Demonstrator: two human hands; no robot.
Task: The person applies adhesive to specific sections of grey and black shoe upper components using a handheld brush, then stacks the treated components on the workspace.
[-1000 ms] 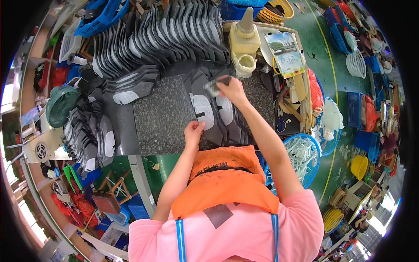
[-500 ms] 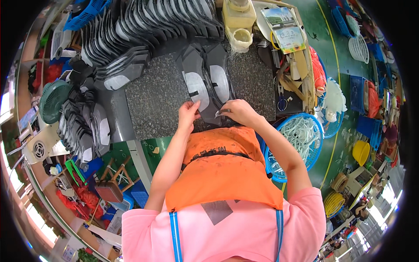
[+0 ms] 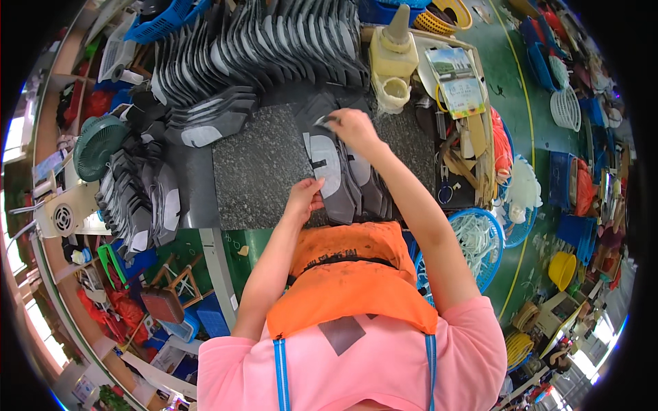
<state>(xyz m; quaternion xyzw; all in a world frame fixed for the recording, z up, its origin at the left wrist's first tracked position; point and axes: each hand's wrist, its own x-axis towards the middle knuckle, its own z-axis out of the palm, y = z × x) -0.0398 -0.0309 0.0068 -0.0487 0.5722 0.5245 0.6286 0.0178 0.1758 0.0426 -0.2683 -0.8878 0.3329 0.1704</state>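
A dark grey shoe-upper piece (image 3: 340, 204) with a light grey patch lies lengthwise on the speckled stone slab (image 3: 257, 161). A second, similar piece (image 3: 373, 195) lies beside it on the right, partly overlapped. My left hand (image 3: 305, 198) pinches the left edge of the first piece near its patch. Over the far end of the pieces, my right hand (image 3: 356, 131) is closed around a small, flat, metallic-looking tool (image 3: 321, 122); its exact kind is too small to make out.
Long rows of stacked upper pieces (image 3: 274, 44) stand at the back, with another stack (image 3: 140, 205) at the left by a green fan (image 3: 101, 147). A yellowish glue pot (image 3: 394, 94) and a booklet (image 3: 456, 82) sit back right. A blue basket of white strips (image 3: 497, 250) stands right.
My right hand has moved from the near end of the pieces to their far end with the small tool. My left hand still pinches the left edge. The view has shifted slightly.
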